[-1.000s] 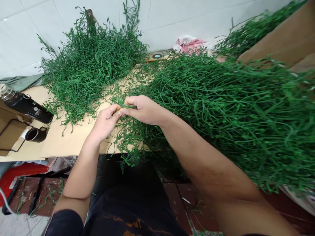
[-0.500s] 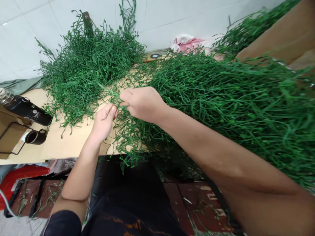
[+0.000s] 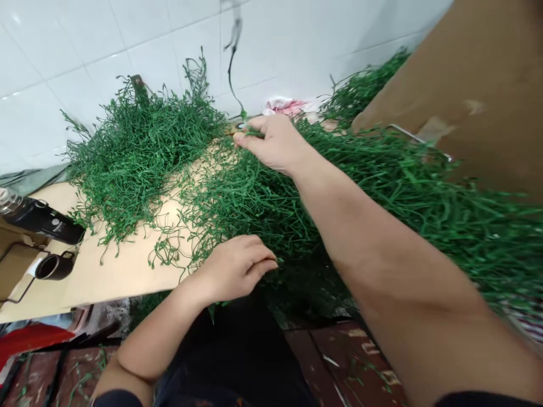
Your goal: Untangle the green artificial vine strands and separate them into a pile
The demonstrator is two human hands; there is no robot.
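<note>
My right hand [image 3: 275, 138] is raised near the wall, its thumb and fingers pinched on a green stem [image 3: 254, 133]. Above its fingertips a thin dark strand [image 3: 231, 73] rises, its upper end blurred. Lower down, at the table's front edge, my left hand [image 3: 240, 268] is closed in a pinch; a bit of green shows at its fingertips. Between and around both hands spreads a large heap of thin green stems [image 3: 382, 175] with small bud-like tips. A second tangled pile of stems [image 3: 131, 147] stands against the wall on the left.
A tan board [image 3: 114, 271] covers the table. To the left are a black thermos [image 3: 46, 220] and a dark mug [image 3: 54, 267]. Brown cardboard [image 3: 475, 85] leans at the right. A pink and white cloth [image 3: 284, 105] lies by the tiled wall [image 3: 139, 34].
My hands, together over the board before, have parted. The right went up toward the wall and the left moved down and right to the front edge. The view has shifted slightly.
</note>
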